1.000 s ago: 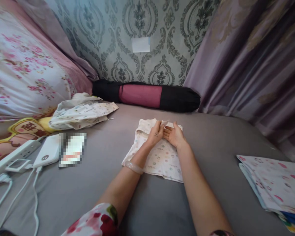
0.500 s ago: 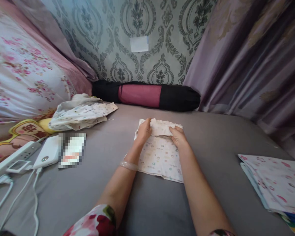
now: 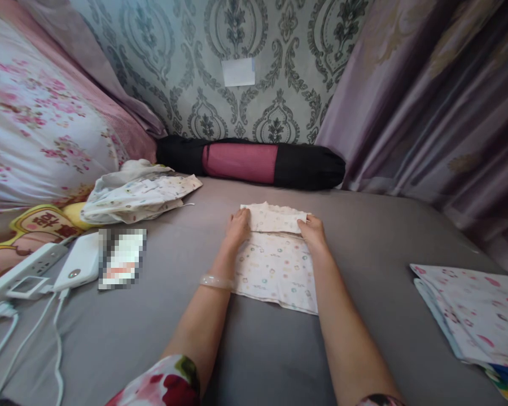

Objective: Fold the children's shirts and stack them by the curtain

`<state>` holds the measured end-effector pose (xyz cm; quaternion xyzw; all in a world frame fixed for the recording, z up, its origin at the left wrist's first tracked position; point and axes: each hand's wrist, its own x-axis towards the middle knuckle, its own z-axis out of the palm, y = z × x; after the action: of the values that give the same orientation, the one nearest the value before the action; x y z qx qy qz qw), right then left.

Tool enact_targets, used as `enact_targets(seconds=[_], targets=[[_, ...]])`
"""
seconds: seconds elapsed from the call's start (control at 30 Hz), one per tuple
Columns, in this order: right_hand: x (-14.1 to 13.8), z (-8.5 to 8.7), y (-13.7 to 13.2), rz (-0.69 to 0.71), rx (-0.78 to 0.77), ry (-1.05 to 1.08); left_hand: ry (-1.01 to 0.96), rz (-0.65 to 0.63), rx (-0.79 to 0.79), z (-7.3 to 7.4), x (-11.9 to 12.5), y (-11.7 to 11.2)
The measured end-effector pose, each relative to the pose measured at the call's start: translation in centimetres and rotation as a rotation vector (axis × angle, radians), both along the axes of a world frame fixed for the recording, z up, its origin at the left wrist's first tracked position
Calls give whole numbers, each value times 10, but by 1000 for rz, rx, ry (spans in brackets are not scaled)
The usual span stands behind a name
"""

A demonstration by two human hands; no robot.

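A small white printed garment [image 3: 275, 265] lies flat on the grey bed sheet [image 3: 364, 265] in front of me, its far edge folded over. My left hand [image 3: 237, 224] pinches the folded edge at its left end. At the right end of the same fold my right hand [image 3: 312, 230] grips the cloth. A clear bangle sits on my left wrist.
A pile of pale clothes [image 3: 138, 192] lies at the back left. A power bank [image 3: 77, 269], a power strip [image 3: 21, 276] and white cables sit at the left. Folded printed cloths [image 3: 469, 310] lie at the right. A black and pink roll [image 3: 249, 160] rests against the wall.
My hands went from lying together on the middle of the garment to its two sides, and the far edge has been folded towards me.
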<state>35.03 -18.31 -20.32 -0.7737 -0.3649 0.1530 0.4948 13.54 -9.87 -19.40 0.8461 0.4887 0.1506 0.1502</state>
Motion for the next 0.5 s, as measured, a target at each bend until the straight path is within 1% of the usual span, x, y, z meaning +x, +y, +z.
enact_targets(seconds=[0.1, 0.2, 0.3, 0.37, 0.43, 0.5], targets=[[3, 3, -4, -27, -118, -55, -16, 18, 0, -2, -4, 2], [2, 10, -10, -64, -177, -141, -30, 20, -2, -2, -6, 2], [0, 18, -16, -108, -202, -219, -42, 26, 7, 1, -5, 1], [-2, 23, -21, -112, -209, -267, -31, 20, 37, 4, -2, -1], [-8, 28, -24, -112, -208, -333, -10, 6, 84, 8, 6, -5], [-17, 32, -24, -71, -183, -425, 6, -28, 131, 11, 17, -11]])
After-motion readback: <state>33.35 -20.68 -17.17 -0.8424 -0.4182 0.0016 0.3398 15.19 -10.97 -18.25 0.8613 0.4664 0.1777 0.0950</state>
